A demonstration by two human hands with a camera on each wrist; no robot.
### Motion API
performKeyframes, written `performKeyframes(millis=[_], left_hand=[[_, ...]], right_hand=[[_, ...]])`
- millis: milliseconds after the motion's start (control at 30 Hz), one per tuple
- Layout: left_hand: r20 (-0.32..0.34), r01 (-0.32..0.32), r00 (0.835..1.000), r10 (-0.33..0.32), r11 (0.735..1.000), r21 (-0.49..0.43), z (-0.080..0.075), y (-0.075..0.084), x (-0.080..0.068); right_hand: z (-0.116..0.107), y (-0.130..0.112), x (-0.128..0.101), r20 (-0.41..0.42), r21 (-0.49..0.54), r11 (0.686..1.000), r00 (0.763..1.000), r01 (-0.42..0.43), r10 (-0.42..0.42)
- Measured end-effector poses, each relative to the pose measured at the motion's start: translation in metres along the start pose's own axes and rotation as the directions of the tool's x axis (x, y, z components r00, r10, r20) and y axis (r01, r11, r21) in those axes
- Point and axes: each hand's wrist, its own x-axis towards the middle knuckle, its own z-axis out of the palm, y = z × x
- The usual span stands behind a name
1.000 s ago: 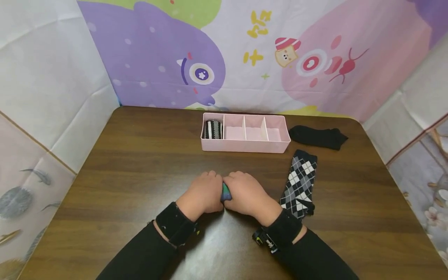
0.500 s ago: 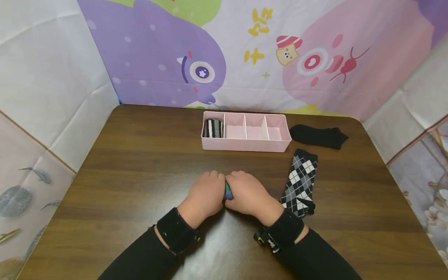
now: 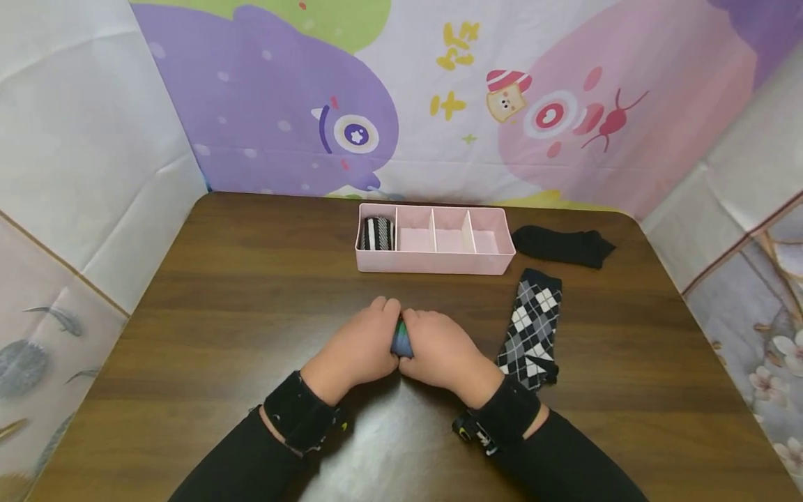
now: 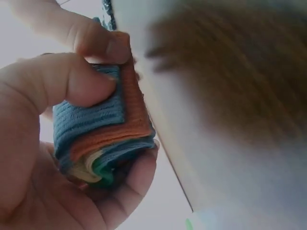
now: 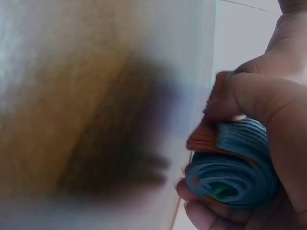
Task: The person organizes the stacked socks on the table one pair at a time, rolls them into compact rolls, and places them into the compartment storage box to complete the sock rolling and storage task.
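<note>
Fingers (image 4: 72,81) of the left hand (image 3: 360,345) curl tight round a rolled blue-orange sock (image 4: 103,134); right hand (image 3: 442,348) clenches its other end. Sock sits between both hands on the brown table (image 3: 251,279), in front of the pink divider box (image 3: 433,259); argyle sock (image 3: 532,328) lies just right.

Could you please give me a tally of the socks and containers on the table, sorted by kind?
Rolled blue and orange sock, gripped by the left hand and right hand: 1
Rolled black-and-white striped sock in the organizer's leftmost compartment: 1
Flat argyle sock: 1
Flat black sock: 1
Pink divided organizer: 1
Total: 5
</note>
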Motion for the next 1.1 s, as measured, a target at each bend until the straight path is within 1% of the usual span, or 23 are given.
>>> performKeyframes(millis=[67, 167, 267, 367, 433, 533, 600, 700, 800, 900, 967, 1100], left_hand=[[-0.023, -0.030, 0.999, 0.031, 0.999, 0.033, -0.001, 0.000, -0.001], [-0.024, -0.055, 0.998, 0.058, 0.993, 0.105, -0.001, 0.002, -0.002], [-0.011, -0.056, 0.998, 0.058, 0.985, 0.160, 0.000, 0.003, -0.003], [-0.006, -0.058, 0.998, 0.060, 0.982, 0.177, -0.001, 0.003, -0.003], [-0.007, -0.068, 0.998, 0.070, 0.983, 0.171, -0.001, 0.002, -0.003], [-0.009, -0.079, 0.997, 0.081, 0.986, 0.149, -0.002, 0.001, -0.002], [-0.012, -0.087, 0.996, 0.090, 0.988, 0.125, -0.004, -0.001, 0.000], [-0.014, -0.108, 0.994, 0.110, 0.991, 0.080, -0.008, -0.003, 0.003], [-0.012, -0.141, 0.990, 0.141, 0.990, 0.027, -0.012, -0.006, 0.005], [-0.011, -0.155, 0.988, 0.155, 0.988, -0.019, -0.013, -0.008, 0.005], [-0.010, -0.160, 0.987, 0.159, 0.987, -0.034, -0.013, -0.009, 0.006], [0.006, -0.156, 0.988, 0.156, 0.987, -0.032, -0.011, -0.011, 0.006]], right_hand=[[0.001, 0.001, 0.000, -0.003, 0.027, 0.999, 0.999, -0.032, 0.032], [0.003, 0.001, -0.001, -0.005, 0.070, 0.996, 0.998, -0.062, 0.062], [0.005, 0.001, -0.002, -0.004, 0.083, 0.995, 0.998, -0.057, 0.058], [0.001, -0.001, -0.004, 0.007, 0.079, 0.996, 0.999, -0.052, 0.052], [-0.004, -0.002, -0.005, 0.016, 0.080, 0.995, 0.999, -0.053, 0.052], [-0.015, -0.004, -0.006, 0.023, 0.117, 0.991, 0.998, -0.065, 0.062], [-0.021, -0.005, -0.005, 0.016, 0.147, 0.986, 0.997, -0.082, 0.080], [-0.026, -0.007, -0.003, 0.012, 0.167, 0.979, 0.993, -0.119, 0.119], [-0.028, -0.008, -0.001, 0.030, 0.171, 0.973, 0.988, -0.156, 0.153], [-0.025, -0.007, -0.001, 0.039, 0.187, 0.966, 0.984, -0.176, 0.172], [-0.022, -0.006, 0.000, 0.040, 0.198, 0.964, 0.984, -0.178, 0.174], [-0.017, -0.003, -0.001, 0.033, 0.201, 0.966, 0.986, -0.166, 0.162]])
